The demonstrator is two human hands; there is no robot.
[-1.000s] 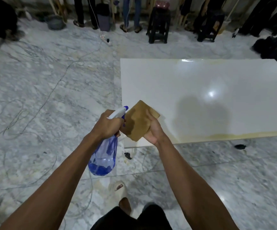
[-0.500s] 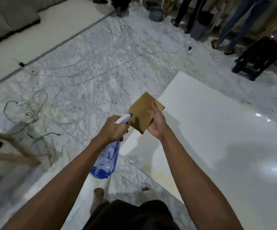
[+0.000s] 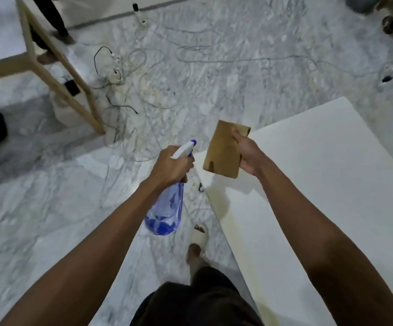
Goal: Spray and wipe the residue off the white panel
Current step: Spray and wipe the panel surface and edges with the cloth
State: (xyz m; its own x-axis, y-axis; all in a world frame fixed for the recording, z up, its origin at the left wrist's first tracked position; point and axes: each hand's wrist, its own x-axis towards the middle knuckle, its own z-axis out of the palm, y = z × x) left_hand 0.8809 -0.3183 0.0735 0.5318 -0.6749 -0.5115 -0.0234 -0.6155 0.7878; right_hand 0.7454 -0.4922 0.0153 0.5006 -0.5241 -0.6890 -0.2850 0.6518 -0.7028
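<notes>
Grey-veined marble floor point(image 3: 49, 220) spreads across the room, with a tangle of thin cables point(image 3: 129, 74) lying loose over it toward the far side. At the far left stand the pale wooden legs of a frame point(image 3: 56, 74), a small black box point(image 3: 72, 87) on the floor between them. The white panel point(image 3: 320, 184) lies flat and low to the right, its near-left corner just beside the person's foot in a cream slipper point(image 3: 199, 234); a yellowish stain runs along that near edge.

The left hand point(image 3: 170, 168) grips the neck of a clear blue spray bottle point(image 3: 167, 208), fingers curled round below the white and blue nozzle, which points away toward the cables. The bottle hangs over the floor, just off the panel's corner. The right hand point(image 3: 247, 155) pinches a folded brown cloth point(image 3: 223, 151) by its right edge, thumb on top, and holds it up in the air above the panel's left corner. The two hands are near each other but apart.
</notes>
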